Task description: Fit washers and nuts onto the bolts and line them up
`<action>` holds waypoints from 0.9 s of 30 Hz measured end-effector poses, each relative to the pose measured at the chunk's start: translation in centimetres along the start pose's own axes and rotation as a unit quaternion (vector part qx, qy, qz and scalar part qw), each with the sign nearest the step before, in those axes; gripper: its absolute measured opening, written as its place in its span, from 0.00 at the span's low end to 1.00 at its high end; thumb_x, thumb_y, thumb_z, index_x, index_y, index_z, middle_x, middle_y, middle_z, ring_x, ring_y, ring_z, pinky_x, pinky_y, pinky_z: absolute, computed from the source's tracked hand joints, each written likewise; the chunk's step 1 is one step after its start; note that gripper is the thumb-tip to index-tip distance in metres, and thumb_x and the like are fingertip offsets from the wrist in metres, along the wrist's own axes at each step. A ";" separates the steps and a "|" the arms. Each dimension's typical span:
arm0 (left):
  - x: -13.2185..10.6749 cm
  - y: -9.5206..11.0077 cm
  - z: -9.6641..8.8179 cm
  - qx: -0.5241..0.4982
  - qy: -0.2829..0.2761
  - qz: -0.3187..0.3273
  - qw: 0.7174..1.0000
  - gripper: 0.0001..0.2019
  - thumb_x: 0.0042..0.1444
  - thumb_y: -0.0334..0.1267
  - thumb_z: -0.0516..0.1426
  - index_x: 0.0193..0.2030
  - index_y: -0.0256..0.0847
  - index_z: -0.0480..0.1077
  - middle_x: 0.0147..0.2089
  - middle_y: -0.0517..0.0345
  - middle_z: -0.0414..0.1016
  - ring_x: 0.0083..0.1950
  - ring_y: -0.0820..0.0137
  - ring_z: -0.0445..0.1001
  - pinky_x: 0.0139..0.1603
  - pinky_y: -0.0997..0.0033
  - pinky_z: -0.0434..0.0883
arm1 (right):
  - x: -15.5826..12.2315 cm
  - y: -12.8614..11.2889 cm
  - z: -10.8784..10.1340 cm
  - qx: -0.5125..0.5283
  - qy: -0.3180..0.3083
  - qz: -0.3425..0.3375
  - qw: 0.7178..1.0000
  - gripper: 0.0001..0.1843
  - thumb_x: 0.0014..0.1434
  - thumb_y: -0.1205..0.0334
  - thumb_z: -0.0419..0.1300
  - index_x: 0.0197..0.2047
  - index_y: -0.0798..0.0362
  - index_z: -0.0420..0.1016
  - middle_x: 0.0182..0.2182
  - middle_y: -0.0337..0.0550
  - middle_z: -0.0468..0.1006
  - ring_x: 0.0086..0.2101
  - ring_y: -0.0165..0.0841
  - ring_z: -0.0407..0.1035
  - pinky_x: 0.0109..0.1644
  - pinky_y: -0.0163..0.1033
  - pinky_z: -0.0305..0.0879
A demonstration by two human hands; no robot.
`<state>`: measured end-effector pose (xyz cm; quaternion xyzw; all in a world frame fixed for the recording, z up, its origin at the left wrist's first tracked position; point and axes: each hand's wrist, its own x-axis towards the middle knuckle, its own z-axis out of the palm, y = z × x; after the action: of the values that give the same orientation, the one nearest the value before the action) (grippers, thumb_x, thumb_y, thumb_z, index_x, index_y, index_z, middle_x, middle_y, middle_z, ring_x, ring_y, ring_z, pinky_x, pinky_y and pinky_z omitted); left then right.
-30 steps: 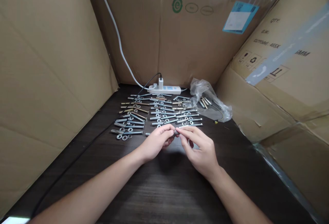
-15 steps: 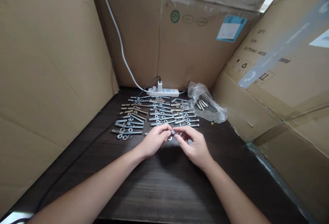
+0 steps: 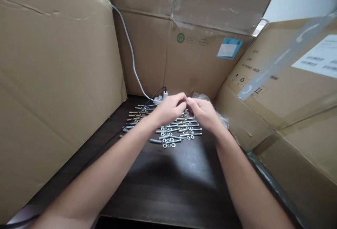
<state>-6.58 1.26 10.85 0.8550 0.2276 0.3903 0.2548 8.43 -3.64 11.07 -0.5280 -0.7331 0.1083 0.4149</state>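
My left hand and my right hand are raised over the hardware, fingertips meeting in a pinch. Whatever sits between the fingers is too small and hidden to name. Below them, metal bolts lie in rows on the dark table. Washers and rings are set among the bolts. A short metal sleeve lies at the near edge of the group. My forearms and hands cover part of the rows.
A white power strip with a plugged-in charger stands at the back, partly covered. A black cable runs along the left. A clear plastic bag lies behind my right hand. Cardboard walls enclose the table.
Both hands have risen away from the tabletop, still pinched together. The small metal piece seen between the fingertips before is now hidden. The camera view has tilted upward.
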 end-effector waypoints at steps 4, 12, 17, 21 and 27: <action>3.2 1.4 -1.6 0.004 0.022 0.021 1.000 0.08 0.58 0.34 0.48 0.32 0.37 0.66 0.30 0.60 0.69 0.31 0.73 0.65 0.34 0.73 0.60 | 3.2 -0.5 -1.4 0.017 0.100 0.047 0.994 0.31 0.62 0.41 0.43 0.16 0.53 0.58 0.15 0.37 0.61 0.19 0.27 0.58 0.26 0.34 0.53; 2.6 -0.1 -1.3 -0.016 -0.014 -0.070 0.997 0.08 0.57 0.37 0.48 0.30 0.38 0.65 0.29 0.61 0.66 0.30 0.73 0.61 0.31 0.73 0.58 | 3.7 -0.8 -3.3 0.037 0.017 0.002 0.999 0.10 0.57 0.55 0.57 0.36 0.53 0.71 0.30 0.40 0.75 0.31 0.30 0.69 0.34 0.34 0.63; 2.4 -1.8 -1.8 -0.134 -0.056 -0.150 0.978 0.08 0.55 0.36 0.48 0.28 0.38 0.63 0.25 0.63 0.59 0.25 0.76 0.56 0.25 0.76 0.54 | 3.4 -1.0 -2.9 0.026 -0.079 -0.010 0.997 0.08 0.55 0.61 0.59 0.38 0.54 0.73 0.34 0.42 0.77 0.34 0.31 0.70 0.37 0.35 0.66; 2.1 -2.8 -1.0 -0.254 -0.077 -0.179 0.947 0.08 0.54 0.35 0.47 0.26 0.38 0.59 0.24 0.63 0.57 0.22 0.78 0.52 0.22 0.76 0.50 | 3.5 -0.7 -2.6 -0.004 -0.092 0.010 0.996 0.07 0.54 0.61 0.60 0.37 0.53 0.75 0.34 0.41 0.78 0.34 0.31 0.71 0.37 0.35 0.66; 2.2 -3.4 0.0 -0.279 -0.087 -0.196 0.936 0.08 0.54 0.36 0.48 0.27 0.38 0.61 0.25 0.62 0.57 0.23 0.78 0.51 0.23 0.77 0.49 | 4.0 -0.2 -2.5 -0.133 -0.091 0.077 0.984 0.20 0.60 0.52 0.52 0.23 0.55 0.73 0.23 0.42 0.76 0.24 0.29 0.66 0.29 0.36 0.58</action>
<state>-5.91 5.10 9.95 0.7185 0.2501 0.3047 0.5730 9.68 -0.93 14.72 -0.6214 -0.7328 0.0893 0.2624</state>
